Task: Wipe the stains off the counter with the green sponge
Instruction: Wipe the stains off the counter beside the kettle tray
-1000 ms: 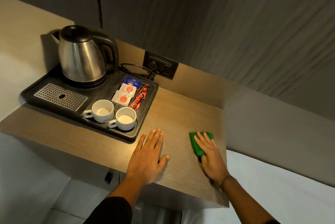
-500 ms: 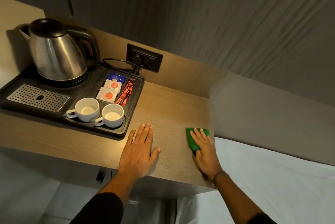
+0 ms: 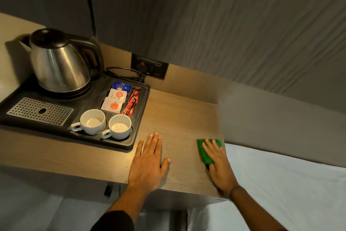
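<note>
The green sponge (image 3: 204, 151) lies flat on the wooden counter (image 3: 179, 118), close to its right edge. My right hand (image 3: 219, 167) presses down on the sponge with fingers spread over it, covering most of its right half. My left hand (image 3: 148, 161) rests palm down on the counter, fingers together, just in front of the black tray's near right corner. It holds nothing. No stain stands out on the wood in this dim light.
A black tray (image 3: 138, 137) fills the counter's left half, carrying a steel kettle (image 3: 58, 62), two white cups (image 3: 92, 121) and sachets (image 3: 119, 97). A wall socket (image 3: 148, 67) with a cord sits behind. White bedding (image 3: 280, 184) lies beyond the counter's right edge.
The view has swung left and back right. My right hand with the sponge sits slightly nearer the counter's right edge. My left hand stays flat in the same spot.
</note>
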Tool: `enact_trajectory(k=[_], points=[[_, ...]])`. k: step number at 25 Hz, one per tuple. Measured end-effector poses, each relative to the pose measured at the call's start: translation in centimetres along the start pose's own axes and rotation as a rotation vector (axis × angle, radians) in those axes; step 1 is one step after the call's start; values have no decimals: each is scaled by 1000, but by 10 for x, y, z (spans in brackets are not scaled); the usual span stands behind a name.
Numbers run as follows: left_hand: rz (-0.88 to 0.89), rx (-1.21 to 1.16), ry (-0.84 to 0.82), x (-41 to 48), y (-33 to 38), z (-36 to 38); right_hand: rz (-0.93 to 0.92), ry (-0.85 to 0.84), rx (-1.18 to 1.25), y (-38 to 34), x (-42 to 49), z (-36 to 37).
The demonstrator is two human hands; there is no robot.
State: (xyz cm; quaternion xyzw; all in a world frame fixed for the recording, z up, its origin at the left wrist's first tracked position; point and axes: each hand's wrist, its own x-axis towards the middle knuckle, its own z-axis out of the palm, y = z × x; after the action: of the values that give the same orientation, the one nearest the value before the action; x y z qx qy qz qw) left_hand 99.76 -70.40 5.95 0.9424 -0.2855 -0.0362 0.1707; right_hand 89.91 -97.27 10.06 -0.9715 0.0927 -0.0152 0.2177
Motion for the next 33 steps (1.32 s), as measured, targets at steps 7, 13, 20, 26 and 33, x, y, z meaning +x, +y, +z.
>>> enact_trajectory(k=[7, 13, 20, 26, 33], points=[[-12, -5, 15, 1, 2, 2, -24, 10, -7, -91, 137, 34], [-1, -5, 30, 2, -3, 9, -275, -131, -25, -37, -11, 38], [-14, -33, 42, 3, -2, 8, 115, 81, 18, -46, 88, 7], [-1, -6, 36, 2, -3, 10, -177, -24, 6, -77, 11, 52], [-20, 15, -7, 2, -2, 4, 84, 115, 34, -45, 25, 19]])
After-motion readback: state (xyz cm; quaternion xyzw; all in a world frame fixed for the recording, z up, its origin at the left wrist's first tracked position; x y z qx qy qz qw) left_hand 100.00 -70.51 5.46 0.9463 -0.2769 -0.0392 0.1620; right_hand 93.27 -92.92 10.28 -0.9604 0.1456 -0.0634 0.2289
